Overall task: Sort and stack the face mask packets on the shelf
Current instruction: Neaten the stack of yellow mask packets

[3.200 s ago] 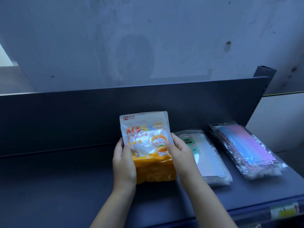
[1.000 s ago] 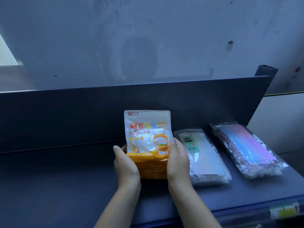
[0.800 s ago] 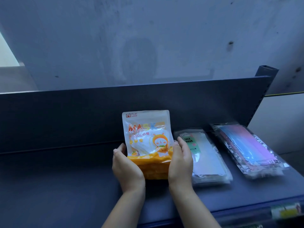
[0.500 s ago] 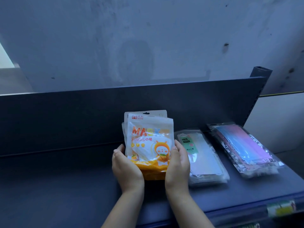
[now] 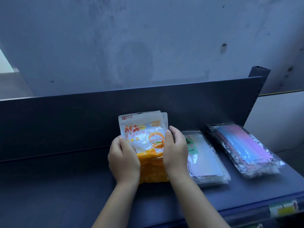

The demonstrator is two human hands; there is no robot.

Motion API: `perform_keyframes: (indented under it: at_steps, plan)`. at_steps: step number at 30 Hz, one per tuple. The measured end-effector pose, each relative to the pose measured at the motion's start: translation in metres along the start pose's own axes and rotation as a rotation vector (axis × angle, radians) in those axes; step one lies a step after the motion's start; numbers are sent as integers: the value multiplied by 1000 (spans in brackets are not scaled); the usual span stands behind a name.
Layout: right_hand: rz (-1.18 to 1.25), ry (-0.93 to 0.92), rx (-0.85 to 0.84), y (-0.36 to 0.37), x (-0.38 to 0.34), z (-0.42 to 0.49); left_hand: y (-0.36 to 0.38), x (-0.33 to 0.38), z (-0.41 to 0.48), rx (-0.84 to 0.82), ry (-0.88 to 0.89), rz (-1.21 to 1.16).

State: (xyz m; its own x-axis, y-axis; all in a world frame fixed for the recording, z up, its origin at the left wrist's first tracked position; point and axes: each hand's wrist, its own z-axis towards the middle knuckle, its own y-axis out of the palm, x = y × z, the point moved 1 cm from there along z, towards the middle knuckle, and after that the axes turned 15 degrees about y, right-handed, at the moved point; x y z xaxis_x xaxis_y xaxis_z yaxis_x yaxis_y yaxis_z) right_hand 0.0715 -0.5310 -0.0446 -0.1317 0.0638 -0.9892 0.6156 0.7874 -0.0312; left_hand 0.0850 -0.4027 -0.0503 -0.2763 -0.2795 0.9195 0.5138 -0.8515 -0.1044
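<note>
Since half a second ago, the orange mask packets tip back toward lying on the dark shelf, edges fanned. Left hand and right hand clasp the sides, fingers curled around them, beside the clear packet pile.

3 mask pkt stacks, 2 hands.
</note>
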Motion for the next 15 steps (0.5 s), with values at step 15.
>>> perform_keyframes:
  at_steps: [15]
  plan:
    - [62, 63, -49, -14, 33, -20, -10, -20, -12, -64, -32, -253]
